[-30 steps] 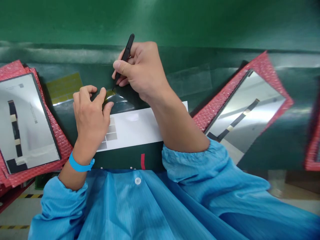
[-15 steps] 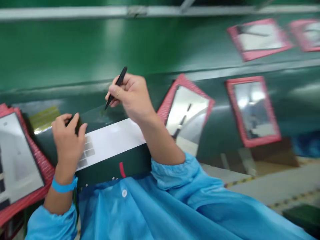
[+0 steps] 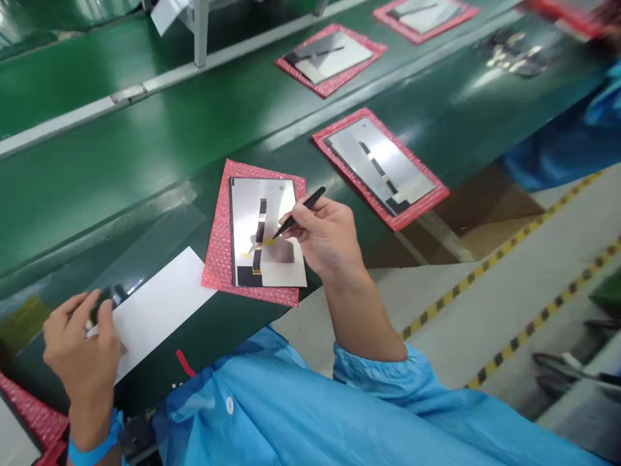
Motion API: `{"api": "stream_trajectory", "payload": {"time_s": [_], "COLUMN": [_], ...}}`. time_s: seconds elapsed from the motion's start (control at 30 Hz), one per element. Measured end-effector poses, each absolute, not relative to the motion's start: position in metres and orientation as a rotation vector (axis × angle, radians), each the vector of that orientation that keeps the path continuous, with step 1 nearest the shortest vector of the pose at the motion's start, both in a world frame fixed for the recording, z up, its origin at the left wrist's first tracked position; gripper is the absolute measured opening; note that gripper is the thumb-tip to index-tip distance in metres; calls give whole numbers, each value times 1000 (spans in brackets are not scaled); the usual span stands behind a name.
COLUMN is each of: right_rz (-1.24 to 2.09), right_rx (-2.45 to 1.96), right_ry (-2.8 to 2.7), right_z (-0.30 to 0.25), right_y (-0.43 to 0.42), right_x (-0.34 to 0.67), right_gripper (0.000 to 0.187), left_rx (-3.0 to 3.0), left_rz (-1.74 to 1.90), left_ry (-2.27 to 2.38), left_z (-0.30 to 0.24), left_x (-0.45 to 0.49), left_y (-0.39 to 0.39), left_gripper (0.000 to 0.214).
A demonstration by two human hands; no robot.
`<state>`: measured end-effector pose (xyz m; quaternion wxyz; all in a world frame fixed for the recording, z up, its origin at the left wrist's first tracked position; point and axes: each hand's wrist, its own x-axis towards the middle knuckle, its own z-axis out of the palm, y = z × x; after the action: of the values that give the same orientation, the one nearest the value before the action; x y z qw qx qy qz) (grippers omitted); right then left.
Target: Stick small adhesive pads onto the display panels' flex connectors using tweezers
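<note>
My right hand (image 3: 326, 234) pinches black tweezers (image 3: 299, 211). Their tip touches a small yellow tape piece (image 3: 268, 241) on the black flex strip of a silver panel (image 3: 264, 230). That panel lies on a red bubble-wrap mat (image 3: 220, 252) on the green belt. My left hand (image 3: 82, 349) rests at the lower left with curled fingers. It presses a dark glossy film sheet (image 3: 112, 296) at the end of a white card (image 3: 158, 304).
More silver panels on red mats lie along the green conveyor (image 3: 121, 155): one to the right (image 3: 381, 165), others farther back (image 3: 330, 58). Another red mat (image 3: 29, 421) sits by my left wrist. A co-worker's blue sleeve (image 3: 577, 136) shows at the far right. Floor with yellow-black tape (image 3: 509, 349) lies below.
The view swung right. My right hand left the film by my left hand and carried the tweezers to the panel on the red mat. My left hand stayed on the film.
</note>
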<state>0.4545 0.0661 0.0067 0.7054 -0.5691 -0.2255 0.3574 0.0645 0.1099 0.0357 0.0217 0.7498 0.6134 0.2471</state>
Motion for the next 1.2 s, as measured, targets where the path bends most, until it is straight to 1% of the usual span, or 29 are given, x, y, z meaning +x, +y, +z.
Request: {"api": "stream_trajectory", "payload": {"time_s": [0.1, 0.2, 0.27, 0.4, 0.57, 0.7, 0.87, 1.07, 1.2], "right_rz": [813, 831, 815, 791, 797, 849, 805, 783, 770], "right_rx": [-1284, -1290, -1301, -1366, -1493, -1540, -1437, -1444, -1454], "right_ry": [-456, -472, -493, -537, -607, -634, -645, -644, -669], "right_z": [4, 6, 5, -2, -3, 4, 1, -2, -2], "right_y": [48, 36, 31, 27, 26, 26, 27, 28, 29], "right_x": [448, 437, 433, 433, 437, 442, 445, 444, 444], "right_gripper": [40, 38, 38, 42, 50, 48, 42, 33, 32], "left_rx": [2460, 2548, 2590, 2626, 2623, 2635, 2629, 2615, 2607], "left_rz": [823, 829, 788, 743, 709, 699, 812, 778, 769], "left_ry": [1501, 1094, 990, 1009, 984, 956, 909, 890, 882], "left_z": [38, 26, 15, -2, -4, -2, -6, -4, -3], "left_x": [125, 186, 216, 238, 238, 240, 242, 242, 242], "left_y": [88, 64, 53, 47, 47, 48, 49, 50, 49], "left_gripper": [21, 27, 29, 28, 34, 34, 34, 36, 36]}}
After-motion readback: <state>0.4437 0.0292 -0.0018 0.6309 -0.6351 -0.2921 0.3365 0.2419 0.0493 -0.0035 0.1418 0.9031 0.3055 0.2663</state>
